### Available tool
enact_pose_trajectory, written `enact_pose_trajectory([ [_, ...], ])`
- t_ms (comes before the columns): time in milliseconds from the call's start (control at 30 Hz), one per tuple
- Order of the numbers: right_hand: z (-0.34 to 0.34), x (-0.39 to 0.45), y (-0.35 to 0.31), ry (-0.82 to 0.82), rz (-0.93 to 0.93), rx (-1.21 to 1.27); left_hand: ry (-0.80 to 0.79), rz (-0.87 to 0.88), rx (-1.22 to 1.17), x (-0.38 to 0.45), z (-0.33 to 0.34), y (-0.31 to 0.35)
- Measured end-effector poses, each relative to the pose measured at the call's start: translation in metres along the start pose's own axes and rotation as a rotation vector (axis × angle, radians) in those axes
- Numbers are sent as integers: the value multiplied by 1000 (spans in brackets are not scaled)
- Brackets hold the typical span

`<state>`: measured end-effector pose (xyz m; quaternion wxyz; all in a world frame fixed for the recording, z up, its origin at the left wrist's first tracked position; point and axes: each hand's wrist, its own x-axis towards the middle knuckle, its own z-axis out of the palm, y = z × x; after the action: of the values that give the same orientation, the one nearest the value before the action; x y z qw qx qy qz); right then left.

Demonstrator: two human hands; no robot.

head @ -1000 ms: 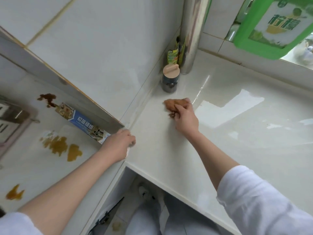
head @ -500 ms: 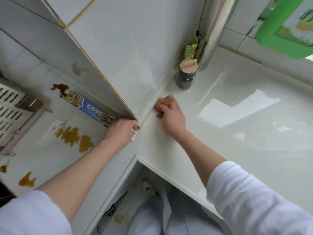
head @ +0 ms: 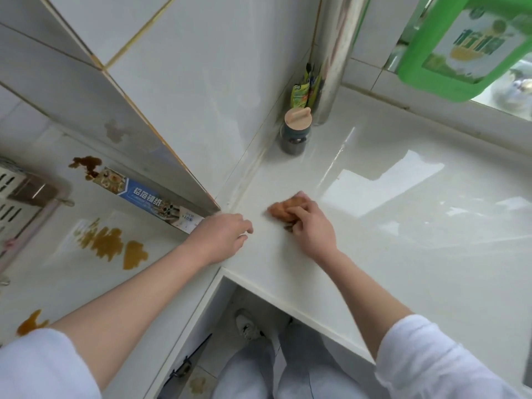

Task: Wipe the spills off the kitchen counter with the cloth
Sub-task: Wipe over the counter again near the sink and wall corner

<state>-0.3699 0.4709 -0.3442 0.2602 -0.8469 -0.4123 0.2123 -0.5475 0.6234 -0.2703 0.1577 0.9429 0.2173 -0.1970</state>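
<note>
One cloth [head: 283, 210], brownish and bunched, lies on the white bench [head: 403, 240] in front of the jar [head: 296, 133], nearer the person. The right hand [head: 312, 226] presses on it, its grip curled over the cloth. The left hand [head: 221, 236] rests at the bench corner, left of the cloth, its grip loose with fingers relaxed and holding nothing.

Brown spills [head: 110, 244] show in four patches on the bench far left of the jar: one by the foil box [head: 149, 198], two close together below it, and one near the left sleeve.

The one jar has a tan lid and dark contents. Behind it stand green packets [head: 302, 93] against a metal pipe [head: 334, 59]; their number cannot be told. A green bottle [head: 460, 44] sits on the window ledge, right of the jar.
</note>
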Motion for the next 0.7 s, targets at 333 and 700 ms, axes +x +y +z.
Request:
enact_pose_trajectory([
  [333,-30,-75,53,-331,-245,39,-166,-79,-17,74,2,43],
  [700,-36,-44,54,-216,-278,46,-448,-187,99,103,-22,67],
])
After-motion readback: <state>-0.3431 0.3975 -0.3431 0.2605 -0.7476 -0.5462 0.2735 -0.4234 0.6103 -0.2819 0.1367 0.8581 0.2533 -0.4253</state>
